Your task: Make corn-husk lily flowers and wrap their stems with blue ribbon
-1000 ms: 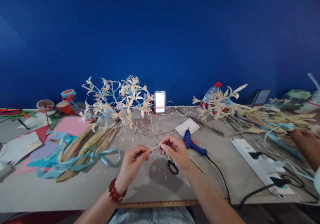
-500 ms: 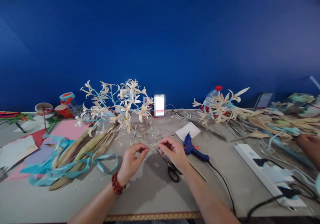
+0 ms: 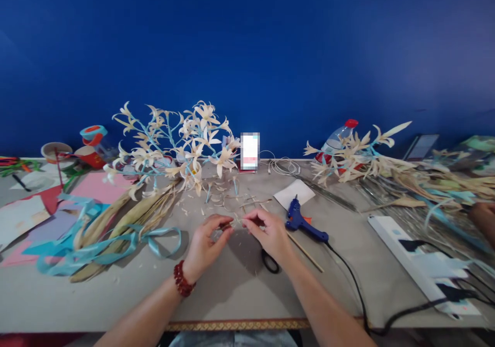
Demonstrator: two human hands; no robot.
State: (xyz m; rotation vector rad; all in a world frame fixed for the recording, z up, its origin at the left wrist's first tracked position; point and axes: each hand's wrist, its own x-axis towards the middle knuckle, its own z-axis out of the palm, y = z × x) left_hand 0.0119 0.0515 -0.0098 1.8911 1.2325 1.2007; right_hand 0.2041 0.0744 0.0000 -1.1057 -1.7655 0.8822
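My left hand (image 3: 211, 244), with a red beaded bracelet at the wrist, is closed in a pinch; whatever lies in its fingers is too small to make out. Close beside it, my right hand (image 3: 268, 236) pinches one end of a thin pale strip (image 3: 238, 217), which shows between the two sets of fingertips. Beneath my right hand lies a pair of scissors (image 3: 269, 262), mostly hidden except for a black handle loop. A blue glue gun (image 3: 303, 224) rests to the right, its nozzle over white paper (image 3: 284, 196). A thin wooden stick (image 3: 307, 254) lies near my right wrist.
Pale handmade flowers (image 3: 211, 141) stand behind the hands. Blue ribbon (image 3: 93, 264) and dried husks (image 3: 131, 233) lie left. On the right are a power strip (image 3: 406, 264) with cables, more flowers (image 3: 359, 151) and another person's hand (image 3: 483, 218). A phone (image 3: 249, 151) stands at the back.
My left hand has shifted slightly right and my fingertips are nearer each other. The scissors are more covered by my right hand. The view has tilted down a little.
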